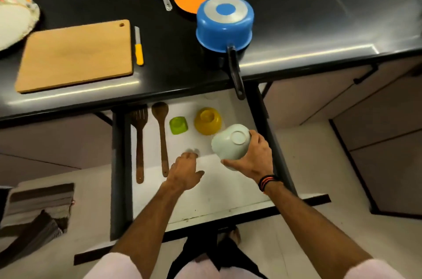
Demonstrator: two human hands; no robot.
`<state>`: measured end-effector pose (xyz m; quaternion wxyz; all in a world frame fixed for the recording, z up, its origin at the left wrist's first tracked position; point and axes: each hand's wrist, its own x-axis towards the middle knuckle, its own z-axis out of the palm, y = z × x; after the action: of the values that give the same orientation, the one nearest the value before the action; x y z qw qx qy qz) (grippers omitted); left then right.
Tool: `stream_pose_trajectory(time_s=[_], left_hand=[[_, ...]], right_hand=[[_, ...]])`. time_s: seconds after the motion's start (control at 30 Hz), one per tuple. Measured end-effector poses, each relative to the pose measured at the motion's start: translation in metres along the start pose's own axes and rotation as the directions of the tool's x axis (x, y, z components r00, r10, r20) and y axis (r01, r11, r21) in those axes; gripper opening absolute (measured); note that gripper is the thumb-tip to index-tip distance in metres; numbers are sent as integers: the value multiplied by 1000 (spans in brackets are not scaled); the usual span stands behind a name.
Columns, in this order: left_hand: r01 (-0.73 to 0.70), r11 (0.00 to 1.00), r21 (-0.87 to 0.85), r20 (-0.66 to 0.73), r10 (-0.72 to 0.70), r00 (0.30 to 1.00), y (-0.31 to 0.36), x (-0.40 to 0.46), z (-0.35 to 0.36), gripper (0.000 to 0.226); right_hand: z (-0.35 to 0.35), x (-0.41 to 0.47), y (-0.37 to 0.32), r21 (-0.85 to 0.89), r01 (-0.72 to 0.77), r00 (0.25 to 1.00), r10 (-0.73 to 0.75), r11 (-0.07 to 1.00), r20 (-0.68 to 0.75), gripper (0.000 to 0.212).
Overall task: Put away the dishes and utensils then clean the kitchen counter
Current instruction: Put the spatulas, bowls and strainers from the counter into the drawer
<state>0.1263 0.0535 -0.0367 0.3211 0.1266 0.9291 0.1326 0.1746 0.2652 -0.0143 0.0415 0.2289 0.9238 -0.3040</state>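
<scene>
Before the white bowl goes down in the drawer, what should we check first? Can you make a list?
1. Right hand has a firm grip on the white bowl: ok, fingers wrap its side.
2. Drawer pulled open: ok.
3. Bare spot on the drawer floor in front of the yellow bowl: ok.
4. Left hand out of the way: not ok, it reaches over that spot.
5. Bowl turned upside down like the green bowl: ok, though tilted.
6. Bowl clean and dry: cannot tell.
</scene>
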Motion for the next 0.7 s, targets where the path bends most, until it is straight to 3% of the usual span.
stream_pose_trajectory(time_s=[0.3,0.47,0.7], left_hand=[[-19,996,82,89,11,996,-1,20,38,63],[7,998,67,72,-12,997,-4,27,36,62],[19,998,59,59,-23,998,-6,33,32,60]], right_hand=[[34,43,33,-18,-155,987,155,988,-36,120],[49,50,37,13,-213,975,213,977,-59,119],[66,47,31,-200,-247,969,244,948,-39,124]])
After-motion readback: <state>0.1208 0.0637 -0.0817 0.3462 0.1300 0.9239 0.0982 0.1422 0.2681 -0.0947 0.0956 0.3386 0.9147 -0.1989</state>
